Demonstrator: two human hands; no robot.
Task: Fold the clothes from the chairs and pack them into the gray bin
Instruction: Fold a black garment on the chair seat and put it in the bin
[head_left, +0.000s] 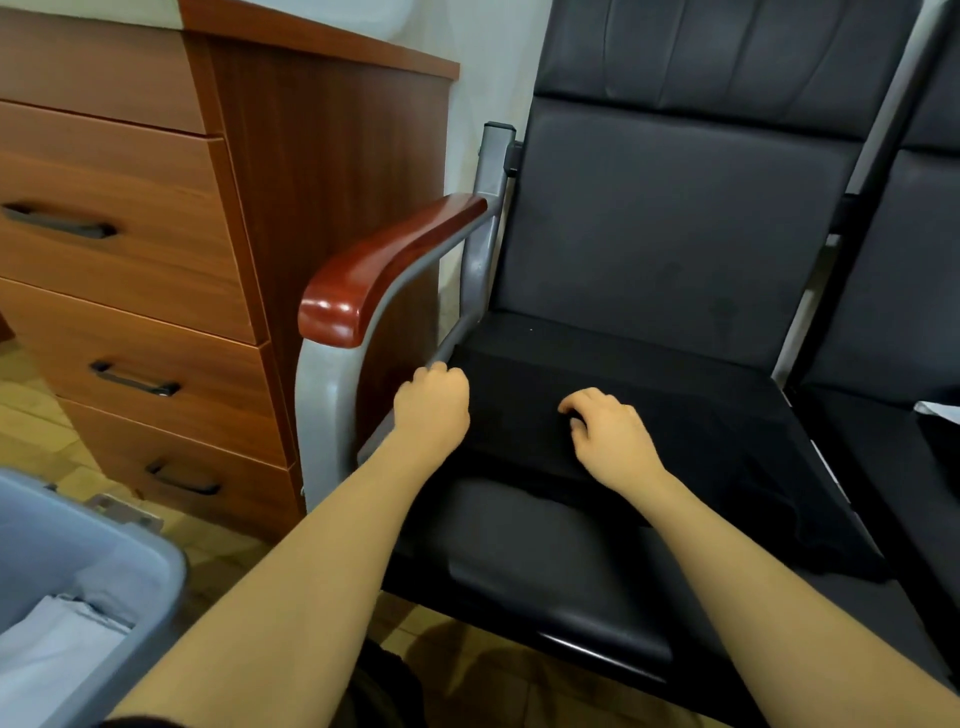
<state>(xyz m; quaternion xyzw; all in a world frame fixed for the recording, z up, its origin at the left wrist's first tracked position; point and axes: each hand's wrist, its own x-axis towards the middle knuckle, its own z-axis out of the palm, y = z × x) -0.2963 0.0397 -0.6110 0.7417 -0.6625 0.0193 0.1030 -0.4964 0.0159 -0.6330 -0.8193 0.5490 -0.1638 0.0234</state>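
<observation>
Head view, single frame. Black garment (691, 447) lies spread flat on the seat of the near chair (675, 218), covering most of the cushion; black on black, so its outline is hard to trace, especially at the back. Its long axis appears to run left to right across the seat, from the armrest (384, 265) side toward the neighbouring chair, with the right end trailing toward the front right corner. Which end is collar or hem: cannot tell.

Left hand (434, 405): at the garment's left edge, just beside the armrest frame. Grip state: fingers curled into a fist at the cloth edge, and it appears to pinch the fabric, though the fingertips are hidden behind the knuckles.

Right hand (610, 431): on top of the garment, near its middle, fingers bent with tips pressing down into the cloth. Whether it pinches a fold or only pins the fabric cannot be told.

Key relation: both hands sit at the left half of the garment; the bulk of the cloth extends rightward from the right hand. Judgement: a fold across the long axis would bring one end over the other, with the right hand as the likely crease line.

Gray bin (156, 566) stands on the floor at lower left, nearer the left hand, with pale cloth (57, 654) already inside. Wooden drawer unit (156, 260) behind it.
</observation>
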